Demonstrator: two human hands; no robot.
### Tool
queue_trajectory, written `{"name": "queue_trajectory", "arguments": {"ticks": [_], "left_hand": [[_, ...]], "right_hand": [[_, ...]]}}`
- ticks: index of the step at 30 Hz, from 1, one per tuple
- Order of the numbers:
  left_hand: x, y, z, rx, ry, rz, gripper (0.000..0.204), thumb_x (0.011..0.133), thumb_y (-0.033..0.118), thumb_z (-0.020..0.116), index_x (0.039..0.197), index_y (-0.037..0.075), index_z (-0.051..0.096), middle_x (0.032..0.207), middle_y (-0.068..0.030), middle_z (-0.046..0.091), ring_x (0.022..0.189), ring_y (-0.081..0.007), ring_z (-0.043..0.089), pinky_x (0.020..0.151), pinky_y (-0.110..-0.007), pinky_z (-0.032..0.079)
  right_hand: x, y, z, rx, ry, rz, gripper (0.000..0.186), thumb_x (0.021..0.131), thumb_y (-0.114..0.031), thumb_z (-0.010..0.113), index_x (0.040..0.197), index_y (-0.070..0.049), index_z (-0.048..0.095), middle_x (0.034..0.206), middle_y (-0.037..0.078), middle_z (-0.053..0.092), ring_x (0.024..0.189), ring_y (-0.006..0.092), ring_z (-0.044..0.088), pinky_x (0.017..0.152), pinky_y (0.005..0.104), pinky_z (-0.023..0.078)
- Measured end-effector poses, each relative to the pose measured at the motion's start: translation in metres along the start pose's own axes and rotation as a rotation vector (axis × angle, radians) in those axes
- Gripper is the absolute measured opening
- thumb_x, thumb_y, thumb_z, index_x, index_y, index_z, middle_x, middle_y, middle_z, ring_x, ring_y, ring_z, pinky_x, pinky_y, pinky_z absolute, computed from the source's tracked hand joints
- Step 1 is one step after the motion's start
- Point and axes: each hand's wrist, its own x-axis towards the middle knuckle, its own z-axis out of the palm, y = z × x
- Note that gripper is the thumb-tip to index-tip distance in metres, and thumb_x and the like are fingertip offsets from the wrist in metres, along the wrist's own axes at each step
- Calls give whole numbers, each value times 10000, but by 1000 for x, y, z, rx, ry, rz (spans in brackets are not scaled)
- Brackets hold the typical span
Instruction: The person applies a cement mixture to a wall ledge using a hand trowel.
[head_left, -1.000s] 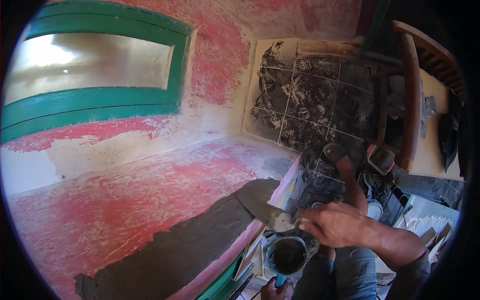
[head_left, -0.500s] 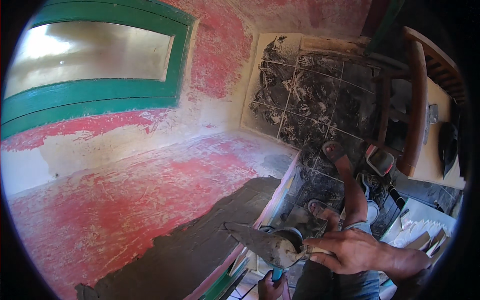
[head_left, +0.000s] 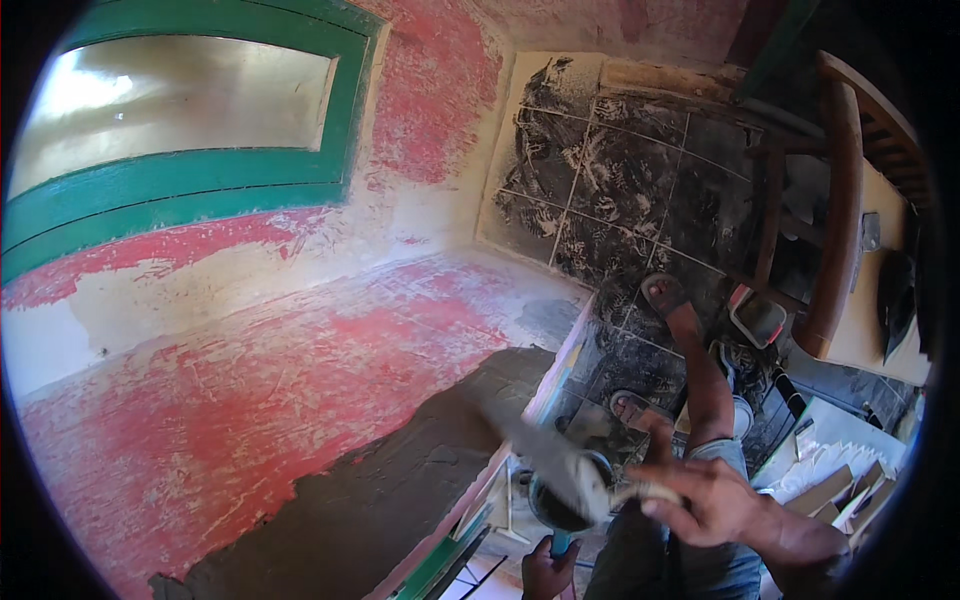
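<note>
My right hand (head_left: 715, 497) is closed round the handle of a pointing trowel (head_left: 560, 462), whose blade is smeared by motion. The blade hangs over a dark, round dipper (head_left: 560, 508) with a teal handle. Low in the picture, my left hand (head_left: 547, 573) grips that handle. What the dipper holds is hard to make out behind the blade. To the left, wet grey mortar (head_left: 385, 475) covers a strip along the front edge of a ledge (head_left: 240, 410) with patchy red paint. The mortar's surface is uneven.
A green-framed window (head_left: 180, 185) is set in the scraped wall at left. My sandalled feet stand on dusty dark tiles (head_left: 620, 180). On the right are a wooden chair (head_left: 838, 220), a red-rimmed container (head_left: 757, 317) and a pale board (head_left: 825, 440) with offcuts.
The trowel has swung slightly right and now blurs, its tip turned away from the mortar. More of the dipper shows beneath it. My right hand stays closed on the handle.
</note>
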Motion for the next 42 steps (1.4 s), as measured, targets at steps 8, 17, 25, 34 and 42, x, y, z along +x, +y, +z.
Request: {"name": "queue_trajectory", "arguments": {"ticks": [8,17,25,34,42], "left_hand": [[8,75,-4,-6,83,13,231,936,240,770,1021,40,693,843,-162,728,728,-300,719,655,-402,550],[-1,13,15,44,97,229,214,939,231,752,1046,54,694,829,-162,720,733,-342,713,655,-414,549],[-10,-3,12,182,-100,-1,159,950,207,717,1002,58,740,970,-195,722,909,-391,699,771,-468,565],[-8,7,6,106,5,31,245,975,281,708,1060,51,702,958,-192,725,879,-409,699,756,-459,567],[-8,38,-8,-13,60,103,260,969,279,713,1092,50,708,903,-163,736,793,-370,712,708,-443,563]], "right_hand": [[25,52,69,-207,26,4,572,1023,-323,592,1523,-82,449,1105,223,656,903,390,707,719,461,590],[-35,45,137,2,-75,156,643,1002,-244,642,1560,-63,379,1044,184,604,913,388,671,745,440,578],[-56,31,96,-48,82,202,617,1004,-233,609,1536,-16,384,1231,270,630,1069,444,659,905,484,558],[32,-9,28,-60,-68,40,464,1014,-287,576,1388,-12,578,1092,305,702,970,454,712,866,489,590],[22,-74,-6,-226,-252,-63,476,993,-281,632,1411,-59,580,902,179,714,767,357,731,693,421,611]]}}
